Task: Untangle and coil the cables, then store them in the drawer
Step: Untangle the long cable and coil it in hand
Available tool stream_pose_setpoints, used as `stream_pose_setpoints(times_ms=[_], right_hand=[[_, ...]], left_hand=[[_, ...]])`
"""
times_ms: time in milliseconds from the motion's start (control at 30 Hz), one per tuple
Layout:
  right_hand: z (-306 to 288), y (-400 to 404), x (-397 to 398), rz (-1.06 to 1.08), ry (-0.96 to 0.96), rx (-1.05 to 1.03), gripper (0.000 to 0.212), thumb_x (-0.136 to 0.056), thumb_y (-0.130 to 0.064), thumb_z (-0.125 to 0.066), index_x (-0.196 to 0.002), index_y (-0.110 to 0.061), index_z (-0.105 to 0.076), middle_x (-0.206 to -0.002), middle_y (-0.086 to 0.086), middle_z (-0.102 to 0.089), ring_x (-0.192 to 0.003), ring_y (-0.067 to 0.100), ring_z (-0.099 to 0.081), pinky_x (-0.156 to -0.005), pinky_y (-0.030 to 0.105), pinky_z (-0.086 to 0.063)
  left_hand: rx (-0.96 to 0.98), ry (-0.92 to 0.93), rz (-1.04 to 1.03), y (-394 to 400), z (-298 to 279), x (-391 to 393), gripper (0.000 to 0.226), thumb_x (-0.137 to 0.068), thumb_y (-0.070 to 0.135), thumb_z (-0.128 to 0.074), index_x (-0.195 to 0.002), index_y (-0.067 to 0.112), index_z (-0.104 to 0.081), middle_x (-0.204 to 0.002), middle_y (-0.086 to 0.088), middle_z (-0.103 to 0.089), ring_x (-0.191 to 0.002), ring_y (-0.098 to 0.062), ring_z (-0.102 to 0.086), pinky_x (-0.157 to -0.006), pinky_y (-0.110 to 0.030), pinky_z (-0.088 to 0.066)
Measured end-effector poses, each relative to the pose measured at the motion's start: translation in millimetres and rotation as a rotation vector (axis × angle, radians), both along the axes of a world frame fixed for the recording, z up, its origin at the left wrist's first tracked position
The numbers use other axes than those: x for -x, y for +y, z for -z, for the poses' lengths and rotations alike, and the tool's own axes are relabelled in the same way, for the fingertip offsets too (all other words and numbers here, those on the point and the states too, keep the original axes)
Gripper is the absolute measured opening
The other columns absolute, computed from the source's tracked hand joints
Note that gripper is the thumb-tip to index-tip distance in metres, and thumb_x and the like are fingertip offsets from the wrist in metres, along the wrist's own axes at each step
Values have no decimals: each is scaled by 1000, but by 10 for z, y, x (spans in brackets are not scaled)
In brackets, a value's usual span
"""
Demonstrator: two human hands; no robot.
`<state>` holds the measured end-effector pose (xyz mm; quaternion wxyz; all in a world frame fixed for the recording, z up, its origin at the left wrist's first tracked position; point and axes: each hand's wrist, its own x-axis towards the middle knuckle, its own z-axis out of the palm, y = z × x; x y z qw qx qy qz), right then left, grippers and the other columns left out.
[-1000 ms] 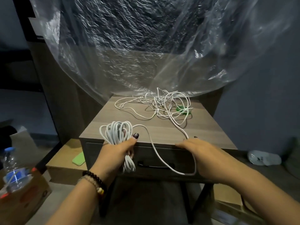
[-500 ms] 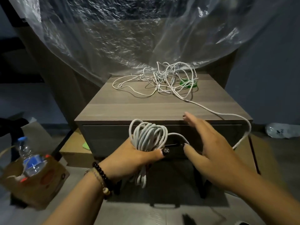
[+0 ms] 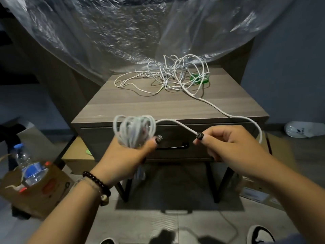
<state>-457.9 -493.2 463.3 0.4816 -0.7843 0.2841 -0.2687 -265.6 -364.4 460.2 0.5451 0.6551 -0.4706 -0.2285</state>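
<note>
My left hand (image 3: pixel 123 157) grips a coil of white cable (image 3: pixel 134 131) in front of the closed drawer (image 3: pixel 175 138) of a grey wooden side table (image 3: pixel 168 104). From the coil a free strand (image 3: pixel 175 123) runs right to my right hand (image 3: pixel 228 143), which pinches it between thumb and fingers. Beyond that hand the strand loops down past the table's right front corner and leads back up to a tangle of white cables (image 3: pixel 177 74) at the rear of the tabletop. The drawer's black handle (image 3: pixel 174 147) shows between my hands.
A green object (image 3: pixel 199 79) lies under the tangle. Clear plastic sheeting (image 3: pixel 140 32) hangs behind the table. A cardboard box (image 3: pixel 33 189) with a water bottle (image 3: pixel 28 166) stands at the left floor. Flat boxes lie beside the table legs; my shoes (image 3: pixel 260 235) show at the bottom.
My right hand, open half a second ago, has closed on the strand beside the coil. The coil has risen slightly in front of the drawer, and the view has pulled back.
</note>
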Motion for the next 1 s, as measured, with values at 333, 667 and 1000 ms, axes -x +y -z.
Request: stream_pose_setpoints(times_ms=[333,667,1000], right_hand=[[190,168,-73,106,-45,712,20,-92,-25,-58,-99,-18,-75,-85,-8,-73,-77,8,-67,-67,33,-54],[210,225,-94,-65,-5,849,37,-92,-25,-44,-119,-12,-65,-85,-2,-65,-69,18,-62,-57,39,-54],[272,452,-164,-141,75,884,37,-93,-26,-43,-123,-13,-61,-81,1,-65,-58,21,-61,-48,39,-52]], left_hand=[[-363,-686,52,-41,336,128,32,-83,46,-63,-104,34,-43,-91,12,-63,-84,-8,-61,-71,-25,-50],[-5,230,12,-111,103,224,13,-77,27,-65,-74,15,-60,-51,11,-60,-46,6,-53,-47,-7,-40],[48,300,-30,-135,150,233,64,-50,77,-60,-64,16,-50,-46,8,-48,-42,0,-46,-44,-13,-42]])
